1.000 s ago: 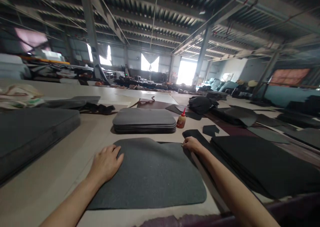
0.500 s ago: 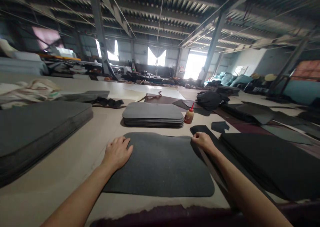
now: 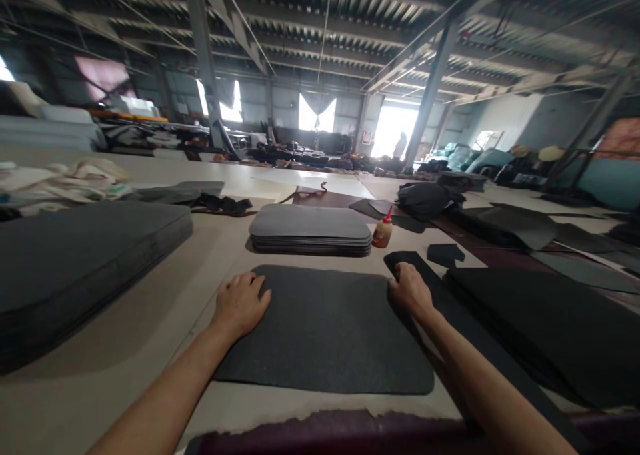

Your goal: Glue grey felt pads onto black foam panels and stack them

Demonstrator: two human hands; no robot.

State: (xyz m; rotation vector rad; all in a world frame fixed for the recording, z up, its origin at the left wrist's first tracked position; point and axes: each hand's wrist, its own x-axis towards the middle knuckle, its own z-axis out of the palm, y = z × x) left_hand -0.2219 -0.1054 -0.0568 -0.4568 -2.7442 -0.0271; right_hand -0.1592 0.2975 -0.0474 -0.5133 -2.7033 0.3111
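Note:
A dark grey sheet [image 3: 325, 328] with rounded corners lies flat in front of me. My left hand [image 3: 243, 301] rests on its upper left edge, fingers and thumb spread apart. At the upper right corner my right hand [image 3: 413, 293] has its fingers curled in against the edge; its fingertips are partly hidden. Just beyond the sheet sits a neat stack of grey rounded pieces [image 3: 310, 223]. Beside that stack stands a glue bottle [image 3: 382, 233] with a red pointed nozzle and brown contents.
A thick pile of grey sheets [image 3: 90, 261] fills the left side. Dark sheets [image 3: 545, 328] are piled at right, next to a long dark strip [image 3: 480, 335]. Farther back lie a black bundle [image 3: 425, 200] and pale cloth [image 3: 65, 181]. Torn maroon material [image 3: 310, 431] edges the near side.
The sheet's far edge, wavy before, now lies straight and flat. My right hand has turned and lowered at the corner; my left hand stays on the left edge. The view has shifted slightly.

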